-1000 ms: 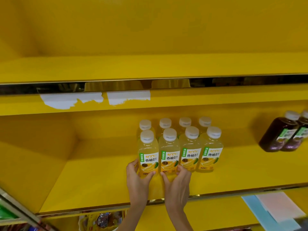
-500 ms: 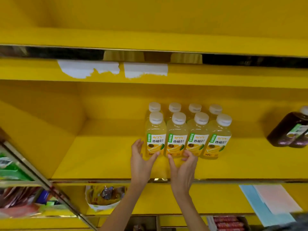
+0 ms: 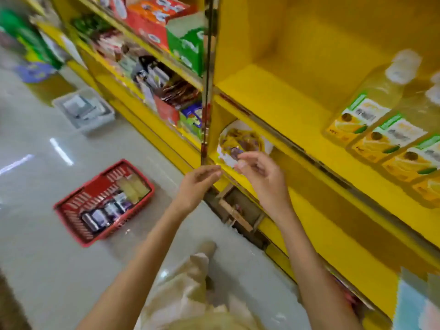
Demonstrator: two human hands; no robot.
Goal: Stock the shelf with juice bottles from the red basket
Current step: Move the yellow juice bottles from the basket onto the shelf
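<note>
Left fingers (image 3: 210, 172): yours are loosely curled, tips drawn near the thumb; they hold nothing.
Right fingers (image 3: 247, 160): loosely curled too, thumb and forefinger close together; nothing is between them.
Left hand (image 3: 195, 186): raised in front of the shelf's lower front edge; just beside your other hand, not touching it.
Right hand (image 3: 264, 179): held at about the same height, below the stocked level; its fingertips overlap a snack bag (image 3: 240, 141) in the compartment underneath, though you cannot tell whether they touch it.
Shelf (image 3: 285, 103): yellow; bare on its left part, filled toward the right.
Juice bottles (image 3: 371, 108): pale yellow with white caps and green-and-yellow labels; they stand in a close row at the right of the shelf, well apart from both of your hands; blur hides the label print.
Red basket (image 3: 95, 184): on the floor (image 3: 35, 234) to your left, well apart from the shelf; inside lie several dark bottles (image 3: 104, 213) and a few pale yellow ones (image 3: 133, 186).
Grey bin (image 3: 83, 110): on the floor beyond the basket, against the neighbouring unit.
Snack packs (image 3: 166, 86): crowded on the neighbouring shelves to the left; too blurred to read.
</note>
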